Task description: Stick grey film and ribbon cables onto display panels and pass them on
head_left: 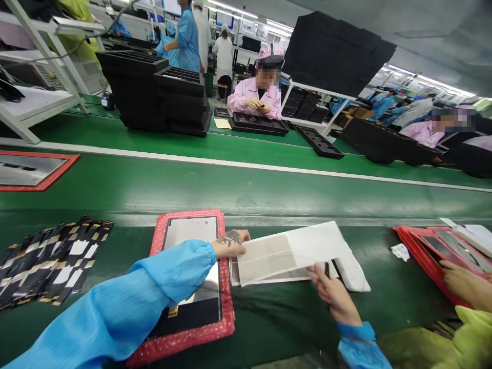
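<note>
My left hand, in a blue sleeve, pinches the left end of a white sheet with a greyish patch on it. The sheet is raised at a tilt over more flat white sheets on the bench. My right hand is closed around a thin dark tool, just below the sheet's lower edge; its exact kind is unclear. Under my left forearm lies a flat display panel on pink-red foam padding. A white folded cloth or wrap lies beside the sheets.
Dark flex strips lie in a fanned pile at left. Another panel in a red frame sits farther back. At right, a co-worker's hand touches red-framed panels. Black tray stacks and a person in pink are across the bench.
</note>
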Demonstrator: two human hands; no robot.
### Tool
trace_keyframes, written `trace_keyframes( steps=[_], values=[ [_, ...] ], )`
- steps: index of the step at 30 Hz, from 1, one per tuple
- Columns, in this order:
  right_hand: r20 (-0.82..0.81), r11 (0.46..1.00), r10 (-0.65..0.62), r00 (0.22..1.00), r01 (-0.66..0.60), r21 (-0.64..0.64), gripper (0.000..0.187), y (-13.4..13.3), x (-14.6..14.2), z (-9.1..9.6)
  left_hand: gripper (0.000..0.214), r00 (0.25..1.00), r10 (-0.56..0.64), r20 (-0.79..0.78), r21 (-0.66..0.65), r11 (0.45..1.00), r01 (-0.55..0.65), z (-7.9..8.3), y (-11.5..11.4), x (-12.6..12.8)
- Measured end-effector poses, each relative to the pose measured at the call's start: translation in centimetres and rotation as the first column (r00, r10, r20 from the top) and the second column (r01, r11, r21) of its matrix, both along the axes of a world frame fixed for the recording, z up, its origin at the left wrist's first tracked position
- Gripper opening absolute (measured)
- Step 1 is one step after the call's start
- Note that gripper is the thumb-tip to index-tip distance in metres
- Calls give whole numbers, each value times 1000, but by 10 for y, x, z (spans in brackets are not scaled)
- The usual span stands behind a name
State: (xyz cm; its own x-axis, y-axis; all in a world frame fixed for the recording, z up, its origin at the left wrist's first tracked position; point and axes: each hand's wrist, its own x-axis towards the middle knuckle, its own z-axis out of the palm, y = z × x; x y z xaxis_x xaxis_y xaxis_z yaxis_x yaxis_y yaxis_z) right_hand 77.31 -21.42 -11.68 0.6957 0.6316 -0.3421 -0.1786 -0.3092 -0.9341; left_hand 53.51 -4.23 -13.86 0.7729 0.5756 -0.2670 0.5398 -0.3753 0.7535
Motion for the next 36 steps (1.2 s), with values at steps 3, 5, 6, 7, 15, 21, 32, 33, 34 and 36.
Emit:
trace_keyframes(
  steps=[3,5,6,7,15,21,32,33,34,36],
  values=[
    [-55,999,27,998,-30,-38,32,-15,1,-6,50,999,-18,-42,158,987,25,-4,2,0],
    [-68,1000,-4,998,3,-4,28,-20,6,-3,49,996,-53,-76,233,970,69,-6,1,1],
    [-75,1000,-19,997,21,18,28,-20,8,-1,48,994,-65,-91,268,959,88,-7,0,1],
    [-83,999,-28,996,31,38,29,-19,10,1,49,992,-73,-103,304,947,101,-8,0,1],
    [-71,992,52,996,-44,114,36,16,1,-13,46,981,-110,-161,476,862,175,-7,-3,-4],
    [-3,986,7,1000,-7,166,28,32,-10,-35,40,963,-246,-110,509,818,267,4,-6,34],
    [124,977,-63,990,36,211,26,31,-18,-56,91,869,-493,-38,414,784,463,-30,22,105],
    [125,977,-58,990,31,210,26,31,-18,-58,93,859,-509,-43,418,772,479,-32,23,104],
    [124,978,-51,991,25,207,26,31,-17,-60,92,853,-521,-42,419,766,489,-33,23,103],
    [118,981,-34,992,10,196,26,31,-16,-63,90,849,-526,-37,407,768,494,-34,23,102]
  ],
)
